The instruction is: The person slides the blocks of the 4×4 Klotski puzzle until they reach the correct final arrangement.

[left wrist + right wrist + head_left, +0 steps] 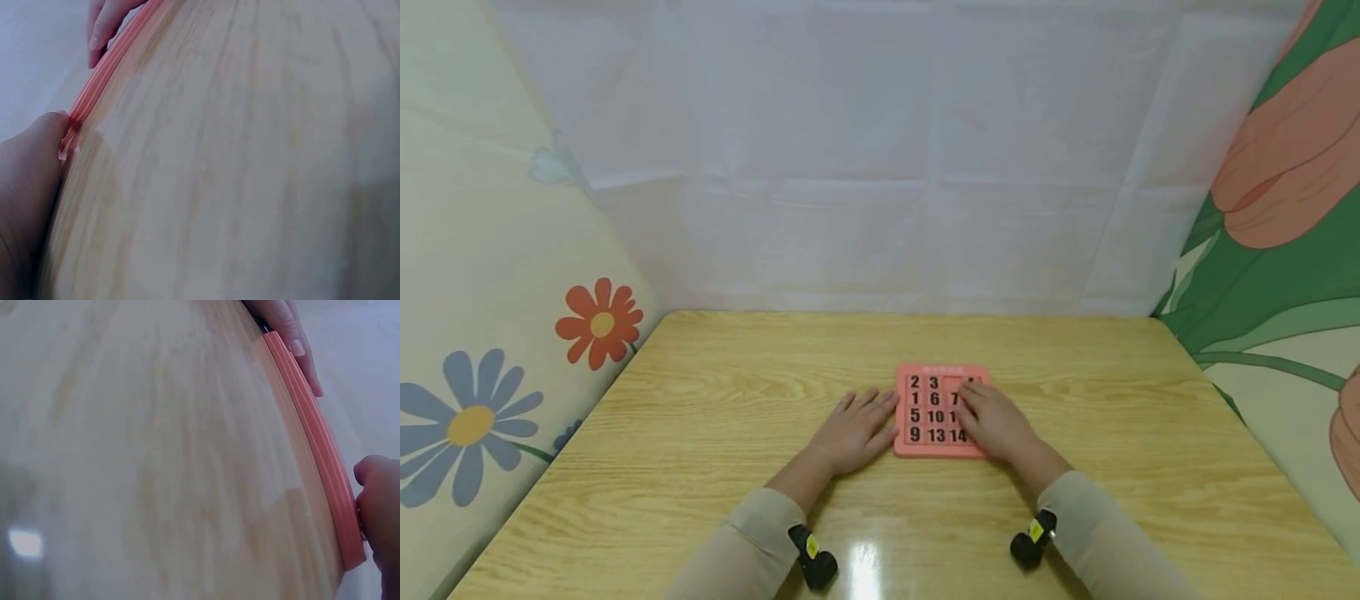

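Observation:
A pink sliding number puzzle lies flat on the table, with black numbers on its tiles. The top row shows 2, 3, a gap, then a tile partly hidden by fingers. My left hand rests on the table, fingers stretched out to the puzzle's left edge. Over the puzzle's right side lies my right hand, its fingertips on the tiles near 7 and the upper right corner; it hides most of the right column. In the right wrist view, the right thumb stands just above the pink frame.
The wood-grain table reflects a bright light near its front. A white cloth hangs behind its far edge, and flower-patterned cloths stand at both sides. Each sleeve carries a small black camera at the wrist.

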`<state>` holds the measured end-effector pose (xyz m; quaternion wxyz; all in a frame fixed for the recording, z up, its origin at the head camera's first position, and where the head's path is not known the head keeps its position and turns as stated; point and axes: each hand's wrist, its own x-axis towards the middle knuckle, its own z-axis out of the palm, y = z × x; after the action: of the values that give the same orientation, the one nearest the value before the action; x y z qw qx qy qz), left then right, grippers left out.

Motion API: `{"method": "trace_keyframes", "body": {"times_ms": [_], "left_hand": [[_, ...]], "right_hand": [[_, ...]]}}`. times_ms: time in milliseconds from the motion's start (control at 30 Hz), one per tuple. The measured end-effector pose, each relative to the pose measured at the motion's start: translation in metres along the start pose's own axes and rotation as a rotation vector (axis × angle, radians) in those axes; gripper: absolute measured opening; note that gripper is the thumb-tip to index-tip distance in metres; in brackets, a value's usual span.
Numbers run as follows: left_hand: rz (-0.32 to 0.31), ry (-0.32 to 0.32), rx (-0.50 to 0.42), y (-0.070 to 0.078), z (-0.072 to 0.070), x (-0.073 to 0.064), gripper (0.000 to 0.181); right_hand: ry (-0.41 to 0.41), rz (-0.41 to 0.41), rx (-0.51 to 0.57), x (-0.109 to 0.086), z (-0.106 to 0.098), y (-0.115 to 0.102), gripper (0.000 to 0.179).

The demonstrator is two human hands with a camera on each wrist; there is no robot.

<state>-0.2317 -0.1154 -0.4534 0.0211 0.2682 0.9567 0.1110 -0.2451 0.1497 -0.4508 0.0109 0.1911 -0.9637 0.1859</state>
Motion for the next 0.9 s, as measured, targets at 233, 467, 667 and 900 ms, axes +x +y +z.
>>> {"method": "trace_keyframes", "body": {"times_ms": [233,467,667,900], "left_hand": [[0.000,-0.004,0.000,0.001,0.000,-0.001,0.062],[-0.007,-0.005,0.001,0.000,0.001,0.000,0.061],[-0.010,0.000,0.009,-0.001,0.004,0.001,0.061],[-0.013,-0.002,0.007,-0.001,0.006,0.002,0.060]], "right_hand": [[0.004,-0.003,0.007,-0.002,-0.002,0.001,0.051],[0.036,-0.012,0.016,-0.001,0.000,-0.003,0.050],[0.031,-0.045,0.024,0.007,0.004,-0.014,0.049],[0.001,-0.037,0.012,0.016,0.012,-0.028,0.051]]}}
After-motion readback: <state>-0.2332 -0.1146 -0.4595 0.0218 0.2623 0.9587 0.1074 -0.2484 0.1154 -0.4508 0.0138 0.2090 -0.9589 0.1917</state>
